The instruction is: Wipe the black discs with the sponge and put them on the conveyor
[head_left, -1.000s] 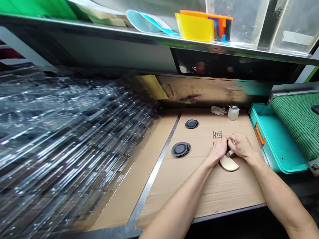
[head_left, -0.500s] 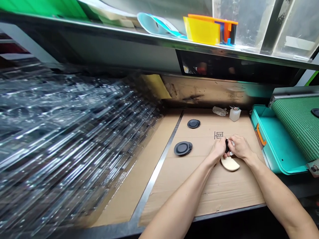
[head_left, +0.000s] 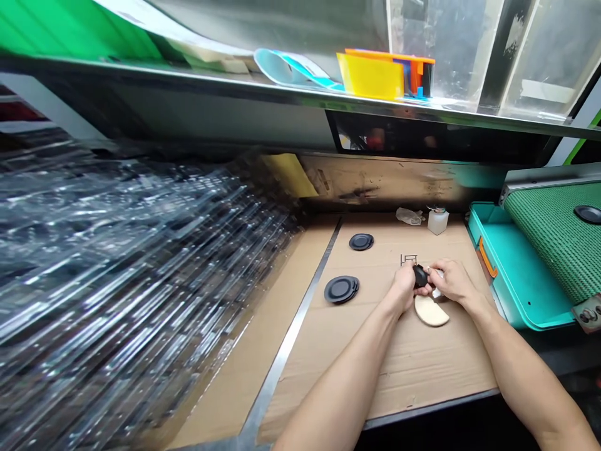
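Now — black disc [head_left: 421,275] shifted left, gripped between left hand [head_left: 402,288] and right hand [head_left: 451,282]. Also on cardboard [head_left: 422,363]: one disc [head_left: 361,242], one stack [head_left: 341,289].

Black disc [head_left: 421,276] further left

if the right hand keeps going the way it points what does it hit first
Probably the small black disc pinched in the left hand. The right hand points left towards it, and its fingertips look very close to the disc or touching it, though depth is hard to judge from this view.
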Demonstrator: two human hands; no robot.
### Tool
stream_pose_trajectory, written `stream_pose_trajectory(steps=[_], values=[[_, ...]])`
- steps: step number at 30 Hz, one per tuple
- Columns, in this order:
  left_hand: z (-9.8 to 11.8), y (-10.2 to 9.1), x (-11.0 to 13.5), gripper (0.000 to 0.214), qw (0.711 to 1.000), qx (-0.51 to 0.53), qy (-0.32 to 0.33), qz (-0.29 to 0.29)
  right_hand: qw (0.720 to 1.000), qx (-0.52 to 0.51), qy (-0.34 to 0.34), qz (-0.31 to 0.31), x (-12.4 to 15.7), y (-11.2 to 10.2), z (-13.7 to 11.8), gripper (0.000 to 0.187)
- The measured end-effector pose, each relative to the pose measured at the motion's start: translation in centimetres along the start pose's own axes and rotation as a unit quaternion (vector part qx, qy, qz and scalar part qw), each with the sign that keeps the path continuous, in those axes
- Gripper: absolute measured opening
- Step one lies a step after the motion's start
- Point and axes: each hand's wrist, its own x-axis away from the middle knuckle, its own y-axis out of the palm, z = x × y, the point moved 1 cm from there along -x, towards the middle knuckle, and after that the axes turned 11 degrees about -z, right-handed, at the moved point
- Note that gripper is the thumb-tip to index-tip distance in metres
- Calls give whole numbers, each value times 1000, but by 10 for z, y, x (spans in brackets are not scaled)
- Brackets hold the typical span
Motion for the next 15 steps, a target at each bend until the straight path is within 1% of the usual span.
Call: stream_pose_trajectory(steps=[2,3,5,10,15], values=[[8,-1,1,38,996,67,-40,-34,999,-36,-11,30,-1,-2,3,20],[10,-1,1,39,994,85,-53,-44,998,-43,-13,40,-1,-2,4,21],[13,-2,2,38,993,90,-57,-40,998,-39,-16,40,-4,0,6,21],[6,3,3,35,999,26,-19,-2,1000,1,-25,1,-6,6,4,21],[-9,4,-5,38,996,-88,21,25,997,75,-10,-26,-3,-1,-3,22]])
